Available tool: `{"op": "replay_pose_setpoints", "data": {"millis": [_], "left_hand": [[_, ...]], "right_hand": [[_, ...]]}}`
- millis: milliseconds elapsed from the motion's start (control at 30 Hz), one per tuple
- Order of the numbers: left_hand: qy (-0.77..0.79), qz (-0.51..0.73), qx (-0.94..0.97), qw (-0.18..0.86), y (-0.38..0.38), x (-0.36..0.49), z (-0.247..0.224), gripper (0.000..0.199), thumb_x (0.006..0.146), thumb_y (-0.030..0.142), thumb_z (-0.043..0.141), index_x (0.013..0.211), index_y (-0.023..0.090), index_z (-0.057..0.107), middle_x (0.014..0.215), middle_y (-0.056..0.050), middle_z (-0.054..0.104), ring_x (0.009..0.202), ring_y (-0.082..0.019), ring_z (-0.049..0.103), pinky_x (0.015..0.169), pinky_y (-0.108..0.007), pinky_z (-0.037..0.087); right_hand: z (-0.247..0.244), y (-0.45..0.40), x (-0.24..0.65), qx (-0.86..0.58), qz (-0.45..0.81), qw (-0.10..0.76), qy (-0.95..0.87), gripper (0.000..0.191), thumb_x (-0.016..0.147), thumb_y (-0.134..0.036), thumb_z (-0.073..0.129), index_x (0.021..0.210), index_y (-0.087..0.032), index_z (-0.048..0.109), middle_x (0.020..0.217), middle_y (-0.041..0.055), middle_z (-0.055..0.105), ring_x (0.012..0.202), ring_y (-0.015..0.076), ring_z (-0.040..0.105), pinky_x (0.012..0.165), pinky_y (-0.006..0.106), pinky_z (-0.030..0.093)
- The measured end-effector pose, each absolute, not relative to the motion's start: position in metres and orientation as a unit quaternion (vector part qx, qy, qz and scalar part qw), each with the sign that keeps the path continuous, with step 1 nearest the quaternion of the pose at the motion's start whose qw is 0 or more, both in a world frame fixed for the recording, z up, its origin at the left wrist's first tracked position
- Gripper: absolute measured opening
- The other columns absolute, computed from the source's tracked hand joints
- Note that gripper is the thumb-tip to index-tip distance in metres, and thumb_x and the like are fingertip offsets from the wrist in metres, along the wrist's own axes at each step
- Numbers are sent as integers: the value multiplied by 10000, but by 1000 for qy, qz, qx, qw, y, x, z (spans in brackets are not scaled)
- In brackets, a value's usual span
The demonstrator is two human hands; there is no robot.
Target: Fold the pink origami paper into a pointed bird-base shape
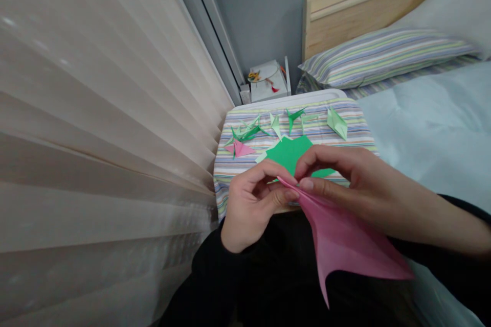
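And there it was: the left hand (pixel 251 209) and the right hand (pixel 345 176) came up together, the fingers (pixel 291 194) of both pinching the top corner of a sheet of pink paper (pixel 345 235), each thumb pressed tight against it, no gap left in either grip. The sheet hung below the fingers, creased along its folds, with its points dropping toward a dark sleeve (pixel 218 276). Just past the fingertips, a sheet of bright green paper (pixel 287 156) lay on a striped cloth (pixel 356 122). Farther beyond the fingers ran a scatter of folded paper shapes: a pink one (pixel 238 149) off to the left, a dark green one (pixel 245 133) beside it, a spiky green one (pixel 293 117) straight ahead, and a pale green one (pixel 336 123) to the right. Well beyond those sat a striped pillow (pixel 383 59), with a pale blue bed sheet (pixel 433 122) right of the fingers and a pleated curtain (pixel 95 138) left of them.
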State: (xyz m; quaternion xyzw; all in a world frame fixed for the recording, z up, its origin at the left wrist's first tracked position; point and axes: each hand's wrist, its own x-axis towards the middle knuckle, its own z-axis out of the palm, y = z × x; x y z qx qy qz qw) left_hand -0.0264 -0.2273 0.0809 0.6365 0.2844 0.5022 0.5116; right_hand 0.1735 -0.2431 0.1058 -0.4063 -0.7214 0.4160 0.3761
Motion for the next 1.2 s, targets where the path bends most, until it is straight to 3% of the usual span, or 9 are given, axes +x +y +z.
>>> {"op": "replay_pose_setpoints", "data": {"millis": [200, 300, 367, 500, 933, 1000, 1067, 1200], "left_hand": [[311, 531, 638, 463, -225, -28, 75, 89, 828, 156, 846, 804, 210, 780, 773, -5, 705, 736, -132, 677, 633, -221, 568], [301, 548, 644, 440, -226, -28, 71, 92, 828, 155, 852, 813, 229, 799, 766, -6, 696, 767, -136, 657, 684, -240, 553], [303, 553, 638, 442, -228, -29, 68, 88, 838, 163, 846, 838, 244, 813, 791, -18, 700, 792, -150, 656, 693, -260, 551], [300, 570, 610, 462, -230, -27, 65, 75, 880, 187, 809, 882, 260, 827, 850, -29, 700, 768, -145, 655, 626, -249, 551], [292, 606, 557, 487, -232, -27, 64, 83, 961, 217, 728, 921, 229, 800, 882, -7, 670, 740, -86, 646, 685, -208, 533], [304, 593, 540, 514, -233, -25, 65, 54, 940, 252, 762, 984, 227, 780, 888, -8, 688, 776, -100, 667, 716, -210, 557], [318, 578, 528, 535, -234, -23, 67, 160, 871, 262, 835, 1000, 219, 752, 883, -7, 702, 808, -120, 683, 740, -220, 580], [326, 557, 538, 542, -235, -21, 68, 150, 825, 197, 865, 884, 194, 728, 849, -3, 701, 817, -119, 678, 756, -207, 578]], "right_hand": [[104, -256, 170, -419, 212, 358, -807, 174, 953, -381, 722, 964, -207, 724, 955, 40, 752, 923, 239, 666, 855, 376, 452], [105, -260, 164, -413, 136, 362, -825, 102, 968, -237, 660, 898, -182, 710, 837, 33, 718, 842, 240, 649, 897, 432, 436], [107, -261, 161, -413, 109, 366, -827, 168, 968, -148, 595, 831, -177, 689, 778, 27, 692, 774, 221, 634, 936, 457, 438], [109, -261, 158, -416, 72, 365, -829, 218, 964, -120, 568, 784, -185, 673, 750, 24, 673, 743, 212, 625, 1004, 479, 442], [105, -262, 159, -410, 43, 362, -836, 223, 957, -110, 582, 754, -188, 632, 736, 11, 646, 729, 204, 621, 1039, 493, 438], [104, -261, 158, -418, 38, 369, -830, 210, 955, -112, 588, 766, -190, 631, 737, 13, 654, 721, 204, 622, 1022, 488, 450], [104, -261, 157, -425, 30, 369, -826, 200, 961, -122, 583, 780, -194, 630, 741, 18, 659, 723, 208, 616, 981, 474, 469], [104, -260, 155, -423, 6, 357, -833, 246, 988, -113, 523, 774, -203, 604, 745, 29, 648, 727, 209, 573, 894, 437, 485]]}}
